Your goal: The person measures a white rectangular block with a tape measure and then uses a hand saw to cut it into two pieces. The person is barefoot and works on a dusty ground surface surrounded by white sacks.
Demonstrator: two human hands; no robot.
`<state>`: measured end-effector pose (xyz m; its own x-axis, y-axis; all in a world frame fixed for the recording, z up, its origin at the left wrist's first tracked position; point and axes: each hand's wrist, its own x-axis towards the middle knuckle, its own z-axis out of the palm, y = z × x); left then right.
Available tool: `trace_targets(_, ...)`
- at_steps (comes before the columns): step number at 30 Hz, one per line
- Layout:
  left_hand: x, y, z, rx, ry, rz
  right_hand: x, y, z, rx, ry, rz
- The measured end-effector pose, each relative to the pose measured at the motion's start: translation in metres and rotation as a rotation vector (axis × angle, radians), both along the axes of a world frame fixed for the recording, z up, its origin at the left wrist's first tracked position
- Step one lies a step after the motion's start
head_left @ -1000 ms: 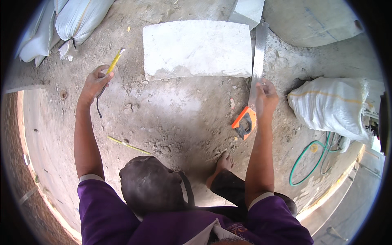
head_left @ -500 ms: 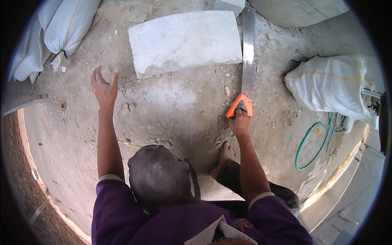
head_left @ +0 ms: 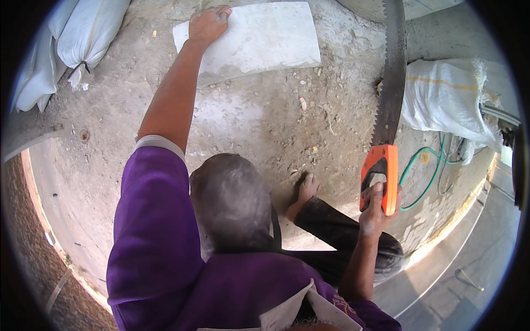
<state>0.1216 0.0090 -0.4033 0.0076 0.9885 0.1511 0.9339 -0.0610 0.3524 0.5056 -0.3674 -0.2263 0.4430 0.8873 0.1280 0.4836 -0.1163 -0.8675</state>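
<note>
A pale white block [head_left: 270,38] with a chipped near edge lies on the dusty ground ahead of me. My left hand [head_left: 208,26] is at its far left corner, fingers curled over the far edge. In my right hand [head_left: 376,212] is a handsaw [head_left: 394,71] with an orange and black handle, my fingers wrapped round the grip. Its long blade points away from me, toothed edge to the left, to the right of the block and apart from it. The blade's tip runs out of view at the top.
Stuffed white sacks [head_left: 91,36] lie at the far left. Another white sack [head_left: 441,96] is right of the saw, with a green hose [head_left: 417,193] nearer me. My bare foot [head_left: 309,187] rests on the ground among crumbs. A dark rounded cap [head_left: 232,204] is close below.
My left hand has moved forward and right from the open air onto the block. My right hand has drawn the handsaw back and right, turning its blade away from the block's right edge.
</note>
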Motion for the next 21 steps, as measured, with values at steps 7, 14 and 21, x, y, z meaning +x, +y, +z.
trace_targets(7,-0.009,0.018,-0.012,-0.114,-0.056,0.133,-0.089,0.028,-0.014,-0.083,0.224,0.283)
trace_targets(14,0.007,0.007,-0.004,0.019,-0.022,0.192,-0.131,0.048,-0.062,-0.074,0.238,0.374)
trace_targets(21,0.018,0.003,0.02,-0.077,-0.07,0.238,-0.135,0.051,-0.062,-0.225,0.336,0.318)
